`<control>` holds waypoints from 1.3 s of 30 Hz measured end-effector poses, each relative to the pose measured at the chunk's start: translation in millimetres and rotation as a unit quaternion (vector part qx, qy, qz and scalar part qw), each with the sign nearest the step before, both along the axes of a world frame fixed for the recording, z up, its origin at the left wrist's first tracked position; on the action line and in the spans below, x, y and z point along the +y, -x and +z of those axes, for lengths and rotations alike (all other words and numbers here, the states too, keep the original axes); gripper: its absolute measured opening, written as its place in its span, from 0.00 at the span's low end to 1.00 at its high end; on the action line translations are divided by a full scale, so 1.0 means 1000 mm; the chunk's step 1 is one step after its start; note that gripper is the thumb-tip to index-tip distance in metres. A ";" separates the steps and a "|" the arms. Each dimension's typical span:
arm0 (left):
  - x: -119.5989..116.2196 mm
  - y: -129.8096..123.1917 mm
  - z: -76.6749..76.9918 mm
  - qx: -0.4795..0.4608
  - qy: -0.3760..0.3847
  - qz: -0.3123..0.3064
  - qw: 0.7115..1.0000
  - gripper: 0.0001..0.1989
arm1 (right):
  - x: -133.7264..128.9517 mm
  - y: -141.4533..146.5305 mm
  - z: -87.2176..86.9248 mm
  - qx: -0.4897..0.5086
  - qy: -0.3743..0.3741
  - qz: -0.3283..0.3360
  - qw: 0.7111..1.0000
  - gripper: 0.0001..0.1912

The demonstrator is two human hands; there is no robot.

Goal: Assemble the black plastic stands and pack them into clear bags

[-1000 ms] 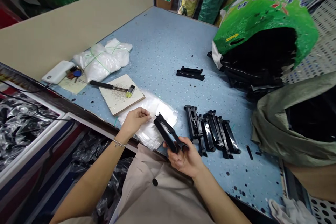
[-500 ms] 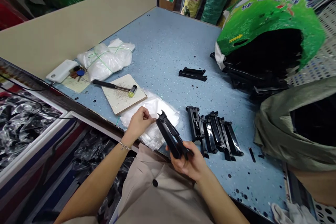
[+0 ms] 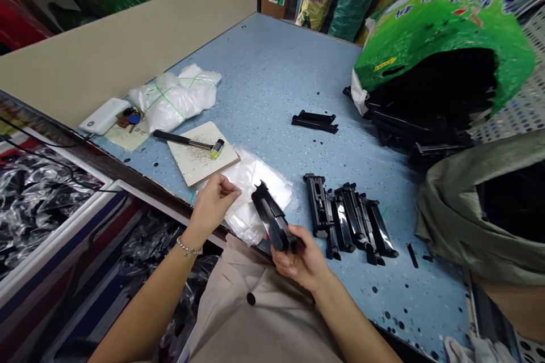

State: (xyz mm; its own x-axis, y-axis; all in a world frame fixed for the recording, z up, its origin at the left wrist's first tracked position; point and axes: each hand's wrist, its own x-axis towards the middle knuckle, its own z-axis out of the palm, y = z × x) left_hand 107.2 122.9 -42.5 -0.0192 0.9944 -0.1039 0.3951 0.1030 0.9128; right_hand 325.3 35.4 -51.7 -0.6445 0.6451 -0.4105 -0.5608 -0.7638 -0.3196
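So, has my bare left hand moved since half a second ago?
Yes: your left hand has shifted slightly left, judged against the right corner of the flat, cream-coloured square board.

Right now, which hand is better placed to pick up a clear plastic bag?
Left, I'd say. The left hand is near the clear plastic bags and holds nothing clearly visible; the right hand is occupied, gripping a black plastic part.

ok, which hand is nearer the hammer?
Left. The left hand is below the hammer in view, beside the board; the right hand, holding a black part, is farther off, lower and to the right.
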 end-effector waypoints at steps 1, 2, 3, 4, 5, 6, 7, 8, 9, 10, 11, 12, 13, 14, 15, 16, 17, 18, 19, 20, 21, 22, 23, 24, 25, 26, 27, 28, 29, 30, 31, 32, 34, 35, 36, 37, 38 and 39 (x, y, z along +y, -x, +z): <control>-0.001 0.001 -0.001 0.016 -0.002 0.005 1.000 0.13 | 0.001 0.000 0.003 0.018 -0.008 -0.003 1.000 0.26; -0.001 0.000 -0.003 0.026 0.001 0.005 1.000 0.13 | 0.002 0.000 0.005 0.037 -0.014 -0.004 0.999 0.27; -0.001 -0.002 -0.006 0.027 0.007 -0.002 1.000 0.12 | 0.003 0.002 0.006 0.051 -0.014 -0.001 0.999 0.28; -0.001 -0.004 -0.010 0.018 0.015 -0.012 1.000 0.11 | 0.004 0.004 0.006 0.053 -0.010 0.004 0.999 0.28; -0.001 -0.006 -0.013 0.004 0.023 -0.021 1.000 0.09 | 0.006 0.006 0.004 0.038 -0.002 0.008 0.999 0.28; -0.002 -0.008 -0.015 -0.010 0.028 -0.025 0.999 0.08 | 0.006 0.008 0.001 0.006 0.006 0.008 1.000 0.27; -0.002 -0.009 -0.016 -0.019 0.030 -0.025 0.999 0.07 | 0.007 0.011 -0.003 -0.038 0.012 0.003 0.999 0.24; -0.003 -0.008 -0.015 -0.023 0.027 -0.021 0.999 0.07 | 0.006 0.012 -0.007 -0.085 0.015 -0.003 0.996 0.22; -0.004 -0.007 -0.011 -0.021 0.017 -0.015 1.000 0.07 | 0.005 0.014 -0.010 -0.127 0.012 -0.007 0.992 0.20; -0.006 -0.004 -0.006 -0.017 -0.002 -0.008 1.000 0.06 | 0.004 0.015 -0.013 -0.160 0.005 -0.009 0.987 0.19; -0.008 0.000 0.000 -0.009 -0.030 -0.004 1.000 0.05 | 0.003 0.015 -0.016 -0.183 -0.003 -0.007 0.983 0.19; -0.010 0.004 0.006 0.005 -0.067 -0.002 0.998 0.03 | 0.001 0.016 -0.017 -0.196 -0.011 -0.002 0.980 0.19; -0.012 0.008 0.013 0.028 -0.109 -0.002 0.994 0.01 | 0.000 0.015 -0.017 -0.204 -0.016 0.002 0.979 0.18; -0.014 0.012 0.017 0.064 -0.148 -0.005 0.987 0.04 | -0.001 0.015 -0.016 -0.207 -0.017 0.002 0.978 0.18; -0.015 0.016 0.021 0.111 -0.177 -0.014 0.978 0.08 | -0.001 0.014 -0.015 -0.207 -0.014 -0.001 0.978 0.18; -0.016 0.019 0.022 0.162 -0.191 -0.031 0.968 0.10 | -0.001 0.013 -0.014 -0.200 -0.006 -0.009 0.980 0.19; -0.016 0.020 0.021 0.207 -0.191 -0.052 0.958 0.12 | -0.001 0.012 -0.012 -0.183 0.002 -0.020 0.983 0.19; -0.016 0.020 0.019 0.235 -0.181 -0.073 0.952 0.13 | -0.001 0.011 -0.009 -0.154 0.009 -0.032 0.987 0.20; -0.015 0.019 0.015 0.241 -0.162 -0.091 0.952 0.13 | -0.001 0.010 -0.006 -0.114 0.013 -0.041 0.993 0.21; -0.014 0.017 0.011 0.224 -0.139 -0.105 0.959 0.13 | -0.001 0.009 -0.004 -0.062 0.013 -0.047 0.997 0.22; -0.012 0.015 0.006 0.190 -0.110 -0.110 0.970 0.12 | -0.001 0.008 -0.002 -0.005 0.010 -0.045 0.999 0.24; -0.010 0.012 0.001 0.142 -0.077 -0.107 0.981 0.11 | -0.001 0.008 0.000 0.050 0.008 -0.036 0.998 0.27; -0.008 0.009 -0.003 0.088 -0.043 -0.100 0.990 0.10 | -0.001 0.008 0.000 0.097 0.008 -0.021 0.995 0.28; -0.006 0.007 -0.007 0.037 -0.013 -0.089 0.995 0.08 | -0.001 0.009 0.000 0.129 0.014 -0.005 0.992 0.29; -0.004 0.006 -0.009 -0.001 0.009 -0.077 0.997 0.07 | -0.001 0.009 -0.001 0.145 0.022 0.009 0.989 0.29; -0.002 0.006 -0.011 -0.022 0.021 -0.064 0.997 0.07 | -0.002 0.010 -0.003 0.145 0.031 0.016 0.989 0.28; -0.001 0.007 -0.011 -0.022 0.022 -0.054 0.998 0.07 | -0.002 0.009 -0.004 0.131 0.039 0.016 0.991 0.27; 0.000 0.009 -0.011 -0.003 0.015 -0.048 0.999 0.07 | -0.003 0.008 -0.005 0.107 0.043 0.006 0.993 0.25; 0.001 0.010 -0.010 0.028 0.005 -0.046 0.999 0.06 | -0.004 0.007 -0.006 0.081 0.040 -0.009 0.996 0.24; 0.001 0.012 -0.008 0.059 -0.005 -0.050 0.997 0.06 | -0.006 0.005 -0.006 0.055 0.033 -0.024 0.998 0.22; 0.001 0.012 -0.007 0.084 -0.013 -0.057 0.995 0.06 | -0.007 0.004 -0.005 0.037 0.024 -0.032 0.999 0.22; 0.001 0.012 -0.006 0.101 -0.018 -0.065 0.993 0.07 | -0.008 0.004 -0.005 0.031 0.018 -0.028 0.999 0.22; 0.001 0.010 -0.006 0.112 -0.029 -0.070 0.991 0.08 | -0.007 0.005 -0.005 0.052 0.026 0.009 0.998 0.24; 0.001 0.009 -0.006 0.118 -0.045 -0.067 0.990 0.09 | -0.006 0.007 -0.007 0.072 0.039 0.032 0.996 0.25; 0.001 0.008 -0.005 0.133 -0.070 -0.064 0.987 0.10 | -0.005 0.009 -0.009 0.092 0.055 0.050 0.993 0.26; 0.000 0.009 -0.005 0.157 -0.101 -0.063 0.980 0.11 | -0.004 0.011 -0.012 0.110 0.070 0.060 0.990 0.26; -0.001 0.010 -0.004 0.189 -0.134 -0.069 0.970 0.13 | -0.002 0.013 -0.015 0.121 0.080 0.063 0.987 0.25; -0.003 0.012 -0.002 0.226 -0.161 -0.080 0.957 0.14 | -0.002 0.014 -0.017 0.128 0.086 0.060 0.986 0.25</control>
State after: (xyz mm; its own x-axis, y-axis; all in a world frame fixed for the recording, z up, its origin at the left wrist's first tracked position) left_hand 95.0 119.8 -44.7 0.1651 0.9674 0.1920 0.7440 -0.2500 0.6197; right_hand 311.6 33.9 -69.1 -0.8093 0.4920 -0.3210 -0.5078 -0.8606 -0.0388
